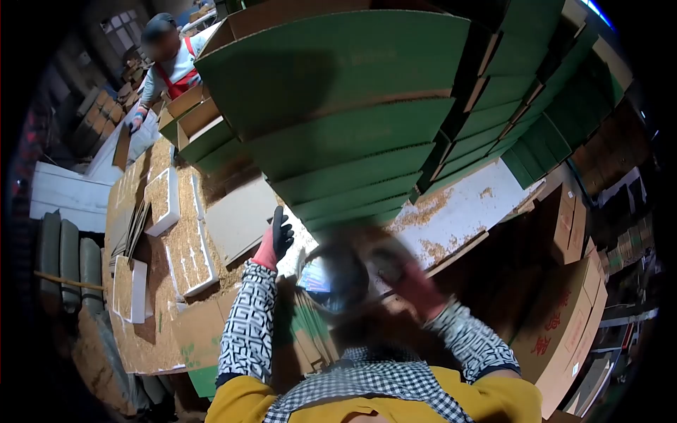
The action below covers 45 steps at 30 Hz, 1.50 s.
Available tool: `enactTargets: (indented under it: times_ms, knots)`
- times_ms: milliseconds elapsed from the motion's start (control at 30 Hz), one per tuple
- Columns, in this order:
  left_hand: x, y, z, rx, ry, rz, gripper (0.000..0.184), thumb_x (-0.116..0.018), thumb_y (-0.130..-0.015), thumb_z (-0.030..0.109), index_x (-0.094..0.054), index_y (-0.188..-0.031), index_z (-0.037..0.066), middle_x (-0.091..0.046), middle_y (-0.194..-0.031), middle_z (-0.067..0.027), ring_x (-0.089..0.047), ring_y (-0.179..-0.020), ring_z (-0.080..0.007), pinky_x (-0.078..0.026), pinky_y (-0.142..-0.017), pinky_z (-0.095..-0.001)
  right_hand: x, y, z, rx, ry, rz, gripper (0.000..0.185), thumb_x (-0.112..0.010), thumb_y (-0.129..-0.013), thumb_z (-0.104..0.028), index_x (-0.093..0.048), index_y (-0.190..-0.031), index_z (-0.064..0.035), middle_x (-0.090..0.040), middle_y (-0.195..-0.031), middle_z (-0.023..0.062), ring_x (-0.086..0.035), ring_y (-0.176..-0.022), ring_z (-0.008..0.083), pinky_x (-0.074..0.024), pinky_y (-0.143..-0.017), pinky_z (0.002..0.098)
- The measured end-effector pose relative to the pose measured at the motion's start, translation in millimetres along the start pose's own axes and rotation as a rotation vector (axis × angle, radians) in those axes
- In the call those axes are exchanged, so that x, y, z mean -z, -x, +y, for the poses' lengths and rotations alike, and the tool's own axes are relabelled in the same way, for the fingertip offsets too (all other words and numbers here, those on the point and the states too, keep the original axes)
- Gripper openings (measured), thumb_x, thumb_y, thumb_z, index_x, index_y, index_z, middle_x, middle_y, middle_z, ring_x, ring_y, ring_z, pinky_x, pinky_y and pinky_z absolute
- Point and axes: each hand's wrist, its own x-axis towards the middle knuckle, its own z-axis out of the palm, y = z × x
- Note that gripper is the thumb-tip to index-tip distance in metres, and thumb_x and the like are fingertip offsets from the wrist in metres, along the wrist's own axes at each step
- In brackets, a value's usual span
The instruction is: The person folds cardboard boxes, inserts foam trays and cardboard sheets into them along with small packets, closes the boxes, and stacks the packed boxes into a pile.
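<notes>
Green box stack (338, 120): the landmark, tall, its layers overlapping.
Left hand (282, 236): just beside the stack's lower left edge, in a black and pink glove; fingers mostly extended, partly open, nothing visible in its hold.
Right hand (409, 278): below the stack's foot, similarly gloved, blurred; how far open it is, and whether it grips anything, cannot be told.
Dark round thing (345, 278): below the stack, between the hands, nearest the right; too blurred to identify, a bright multicoloured patch at its left.
Grey board (243, 215): left of the stack, near the left hand.
White blocks (163, 201): farther left of the stack, topped with brown crumbs.
Large cartons (564, 324): lower right of the stack, red characters on one.
Co-worker (173, 67): beyond the stack's upper left, in red overalls.
</notes>
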Motion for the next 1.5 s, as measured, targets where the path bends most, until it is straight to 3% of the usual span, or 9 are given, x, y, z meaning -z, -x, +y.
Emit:
enactTargets:
  times_ms: [133,233,267,333,600,800,967,1367,1500]
  knots:
    - [-2.9,-57.5,-11.9,0.006,-0.289,-0.143,0.054,-0.055,-0.085,0.061,-0.049,-0.116,0.016,-0.049,-0.089,-0.0043,-0.053,-0.076,-0.0198,-0.048,-0.065,-0.0413,75.8,-92.2,41.2,-0.064,-0.644,0.308,0.058,-0.043,-0.099,-0.044,-0.034,-0.144,-0.0081,-0.044,-0.140,0.0109,-0.044,-0.124,0.0210,-0.0341,-0.103,0.0344]
    - [-14.1,-80.9,-21.5,-0.095,-0.479,-0.196,0.054,-0.055,-0.085,0.060,-0.049,-0.116,0.016,-0.048,-0.090,-0.0046,-0.053,-0.077,-0.0200,-0.048,-0.066,-0.0413,39.0,-157.9,139.1,-0.460,-0.847,0.243,0.099,-0.036,-0.077,-0.083,-0.024,-0.148,-0.0164,-0.033,-0.147,0.0046,-0.021,-0.139,0.0230,-0.0204,-0.102,0.0632]
    - [-14.6,-85.7,-24.2,-0.098,-0.498,-0.195,0.055,-0.055,-0.085,0.060,-0.049,-0.116,0.016,-0.048,-0.090,-0.0046,-0.053,-0.077,-0.0201,-0.048,-0.066,-0.0413,23.3,-166.6,169.3,-0.548,-1.168,0.138,0.097,-0.064,-0.075,-0.065,-0.024,-0.147,-0.0143,-0.033,-0.147,0.0075,-0.027,-0.137,0.0260,-0.0277,-0.104,0.0566]
    - [-8.4,-92.1,-23.1,-0.094,-0.525,-0.181,0.055,-0.055,-0.085,0.060,-0.049,-0.117,0.016,-0.048,-0.091,-0.0048,-0.053,-0.078,-0.0202,-0.048,-0.066,-0.0413,5.2,-141.9,127.0,0.217,-0.124,0.281,0.113,-0.091,-0.045,-0.009,-0.029,-0.140,-0.0058,-0.043,-0.134,0.0136,-0.041,-0.126,0.0290,-0.0374,-0.103,0.0415]
    - [-5.9,-97.9,1.9,-0.087,-0.601,-0.138,0.055,-0.054,-0.085,0.060,-0.048,-0.118,0.015,-0.048,-0.095,-0.0053,-0.052,-0.081,-0.0207,-0.048,-0.068,-0.0413,-84.6,-68.3,135.7,-0.077,-0.756,0.455,0.053,-0.050,-0.097,-0.028,-0.027,-0.144,-0.0173,-0.040,-0.135,0.0111,-0.047,-0.116,0.0239,-0.0501,-0.086,0.0374]
    - [-62.3,-84.2,4.5,-0.147,-0.649,-0.149,0.056,-0.054,-0.086,0.059,-0.048,-0.119,0.015,-0.048,-0.097,-0.0058,-0.052,-0.083,-0.0211,-0.048,-0.070,-0.0413,-150.9,-14.9,168.8,-0.272,-0.751,0.569,0.053,-0.034,-0.101,-0.046,-0.035,-0.140,-0.0100,-0.045,-0.126,0.0073,-0.043,-0.114,0.0167,-0.0383,-0.096,0.0234]
    - [-124.3,-59.6,-12.2,-0.174,-0.667,-0.150,0.057,-0.054,-0.086,0.059,-0.047,-0.120,0.015,-0.048,-0.099,-0.0061,-0.052,-0.085,-0.0214,-0.047,-0.071,-0.0413,-100.5,38.9,115.5,-0.013,-0.742,0.554,0.116,-0.076,-0.069,-0.035,0.000,-0.146,0.0051,0.009,-0.151,0.0313,-0.001,-0.139,0.0500,-0.0143,-0.113,0.0531]
    - [-238.8,-23.4,-65.6,-0.185,-0.732,-0.200,0.058,-0.053,-0.087,0.058,-0.046,-0.123,0.014,-0.048,-0.104,-0.0070,-0.052,-0.089,-0.0222,-0.047,-0.074,-0.0412,-40.7,64.3,165.2,-0.511,-0.733,0.449,0.080,-0.058,-0.090,-0.027,-0.008,-0.150,-0.0124,-0.004,-0.153,0.0237,-0.015,-0.141,0.0365,-0.0220,-0.114,0.0398]
    - [-253.9,-18.0,-74.1,-0.191,-0.744,-0.225,0.058,-0.053,-0.087,0.058,-0.046,-0.123,0.013,-0.048,-0.106,-0.0073,-0.052,-0.090,-0.0225,-0.047,-0.075,-0.0412,-15.6,41.1,237.7,-0.202,-1.341,0.765,0.071,-0.062,-0.087,-0.022,-0.026,-0.146,-0.0084,-0.027,-0.149,0.0167,-0.033,-0.132,0.0263,-0.0331,-0.107,0.0387]
